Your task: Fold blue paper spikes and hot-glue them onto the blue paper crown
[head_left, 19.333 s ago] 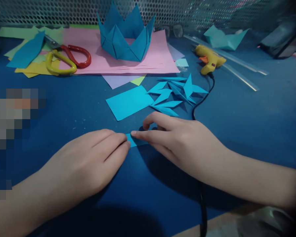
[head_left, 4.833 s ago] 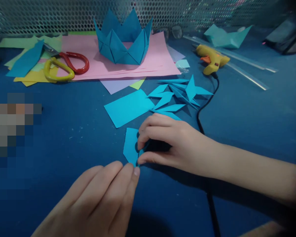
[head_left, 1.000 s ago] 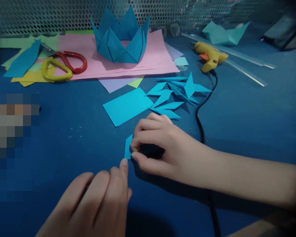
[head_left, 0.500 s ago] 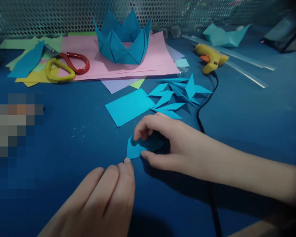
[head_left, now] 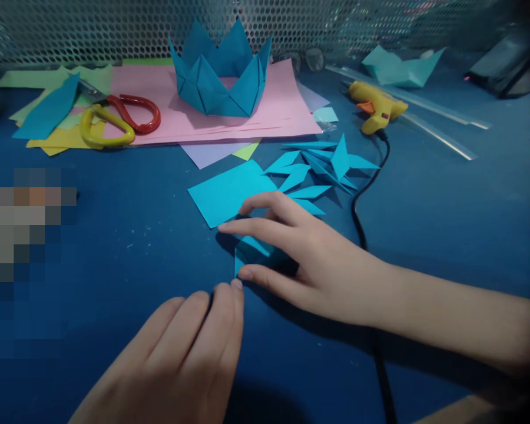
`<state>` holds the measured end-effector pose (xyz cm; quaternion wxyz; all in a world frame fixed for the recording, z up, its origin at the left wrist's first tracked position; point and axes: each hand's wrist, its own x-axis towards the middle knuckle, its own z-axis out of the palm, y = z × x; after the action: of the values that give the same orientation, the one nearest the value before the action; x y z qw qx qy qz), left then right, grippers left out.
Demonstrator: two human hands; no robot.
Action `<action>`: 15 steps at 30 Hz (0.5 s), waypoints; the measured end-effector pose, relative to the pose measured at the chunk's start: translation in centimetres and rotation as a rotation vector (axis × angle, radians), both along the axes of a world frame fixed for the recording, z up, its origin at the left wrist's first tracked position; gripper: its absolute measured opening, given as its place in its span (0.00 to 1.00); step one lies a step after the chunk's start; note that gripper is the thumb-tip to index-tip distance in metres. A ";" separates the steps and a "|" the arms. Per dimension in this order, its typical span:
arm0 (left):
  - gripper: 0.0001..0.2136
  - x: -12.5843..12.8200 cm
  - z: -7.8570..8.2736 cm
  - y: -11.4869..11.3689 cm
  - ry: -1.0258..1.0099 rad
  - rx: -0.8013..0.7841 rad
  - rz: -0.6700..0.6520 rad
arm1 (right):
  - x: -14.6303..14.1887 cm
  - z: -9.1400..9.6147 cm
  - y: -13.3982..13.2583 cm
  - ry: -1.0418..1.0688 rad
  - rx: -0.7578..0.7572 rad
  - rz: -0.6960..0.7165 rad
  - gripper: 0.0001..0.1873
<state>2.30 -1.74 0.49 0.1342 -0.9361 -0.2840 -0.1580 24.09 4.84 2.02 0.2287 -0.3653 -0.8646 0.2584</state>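
Note:
A small blue folded paper piece (head_left: 252, 253) lies on the dark blue table (head_left: 128, 247), half under my right hand (head_left: 300, 253). That hand's fingers are stretched out over the piece, with the thumb pressed at its lower edge. My left hand (head_left: 185, 353) lies flat near the front, its fingertips touching the paper's lower corner. Just beyond are a flat blue paper rectangle (head_left: 227, 193) and a cluster of pointed blue folded pieces (head_left: 318, 168).
A blue paper crown (head_left: 221, 73) stands on pink sheets (head_left: 159, 112) at the back. Scissors with red and yellow handles (head_left: 115, 118) lie at the left on coloured paper. A yellow glue gun (head_left: 375, 106), its black cord (head_left: 362, 200) and clear glue sticks (head_left: 437, 135) are at the right.
My right hand's fingers have uncurled and stretched out flat over the small blue piece, which now shows a narrower folded shape. My left fingertips stay at its lower corner.

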 end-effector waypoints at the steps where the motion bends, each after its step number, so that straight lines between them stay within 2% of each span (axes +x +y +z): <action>1: 0.15 0.0 0.1 0.0 -0.002 -0.002 0.000 | 0.0 -0.2 -0.1 -0.028 0.049 0.017 0.20; 5: 0.16 0.1 0.3 0.2 0.013 -0.018 -0.004 | 0.0 -0.5 -0.1 -0.107 0.149 0.036 0.18; 10: 0.17 0.3 -0.1 0.0 -0.057 -0.093 -0.001 | 0.0 -0.3 -0.1 -0.100 0.201 0.012 0.13; 15: 0.19 0.4 -0.3 0.3 -0.044 -0.067 -0.024 | 0.2 -0.2 -0.1 -0.043 0.154 -0.026 0.08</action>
<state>2.65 -1.46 0.18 0.0947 -0.9397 -0.2809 -0.1707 24.25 4.79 1.85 0.2409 -0.3633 -0.8818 0.1800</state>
